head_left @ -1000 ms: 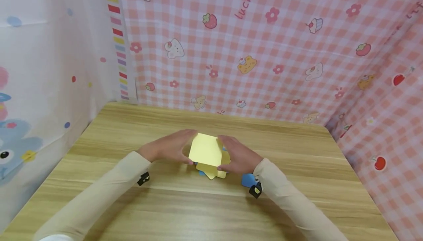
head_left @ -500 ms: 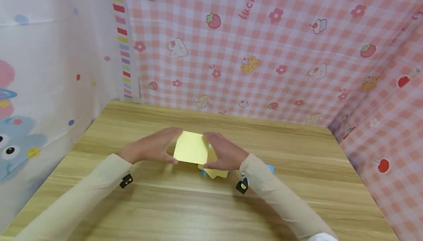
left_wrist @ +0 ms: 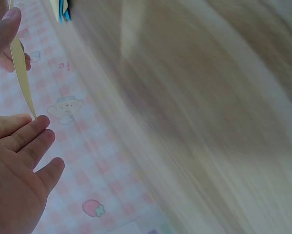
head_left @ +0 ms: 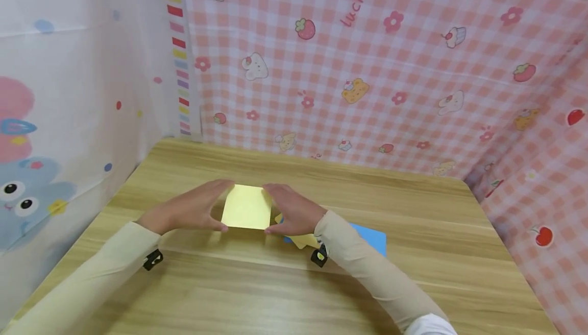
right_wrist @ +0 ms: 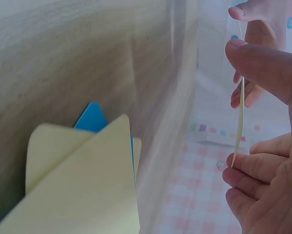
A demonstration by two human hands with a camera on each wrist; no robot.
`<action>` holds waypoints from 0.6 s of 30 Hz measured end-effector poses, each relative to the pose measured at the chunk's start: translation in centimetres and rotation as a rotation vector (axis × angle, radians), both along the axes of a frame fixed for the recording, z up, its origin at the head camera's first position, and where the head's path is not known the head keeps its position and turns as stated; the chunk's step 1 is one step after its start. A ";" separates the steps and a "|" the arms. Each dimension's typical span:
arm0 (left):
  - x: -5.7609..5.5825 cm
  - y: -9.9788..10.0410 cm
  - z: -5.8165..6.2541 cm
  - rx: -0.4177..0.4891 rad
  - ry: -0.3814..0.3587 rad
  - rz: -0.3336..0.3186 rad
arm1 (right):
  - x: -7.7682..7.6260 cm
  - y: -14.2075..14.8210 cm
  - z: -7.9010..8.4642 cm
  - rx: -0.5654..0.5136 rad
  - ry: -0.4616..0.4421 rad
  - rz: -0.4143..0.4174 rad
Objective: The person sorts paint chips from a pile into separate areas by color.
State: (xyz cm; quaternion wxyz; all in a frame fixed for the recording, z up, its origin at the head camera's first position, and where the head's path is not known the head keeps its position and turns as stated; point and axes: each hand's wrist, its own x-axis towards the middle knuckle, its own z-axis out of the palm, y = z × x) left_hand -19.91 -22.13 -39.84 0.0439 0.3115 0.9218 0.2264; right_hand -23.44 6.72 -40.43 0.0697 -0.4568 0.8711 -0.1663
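Note:
A square, pale yellow card is held above the table between both hands in the head view. My left hand grips its left side, with the thumb at the near corner and fingertips at the far one. On the opposite side, my right hand holds the card the same way. The wrist views show the card nearly edge-on and slightly bowed. Below and beside the right hand lies a loose pile of yellow and blue cards, partly hidden by that hand in the head view.
A blue piece lies on the wooden table, partly behind the right sleeve. Pink checked cloth hangs at the back and right of the table; white printed cloth hangs on the left.
Both hands have carried the yellow card to the left, away from above the pile. More of the blue piece shows beyond the right sleeve.

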 end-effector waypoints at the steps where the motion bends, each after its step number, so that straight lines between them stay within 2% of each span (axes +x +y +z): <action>1: 0.1 -0.2 0.0 -0.007 0.003 0.003 | 0.0 -0.2 0.0 -0.001 -0.001 0.002; 8: 0.7 -1.4 -0.2 -0.037 0.021 0.022 | 0.0 -1.8 -0.4 0.029 0.033 0.022; 18: 1.6 -2.0 -1.0 -0.029 0.019 0.039 | 0.4 -3.1 -1.3 0.108 -0.007 -0.024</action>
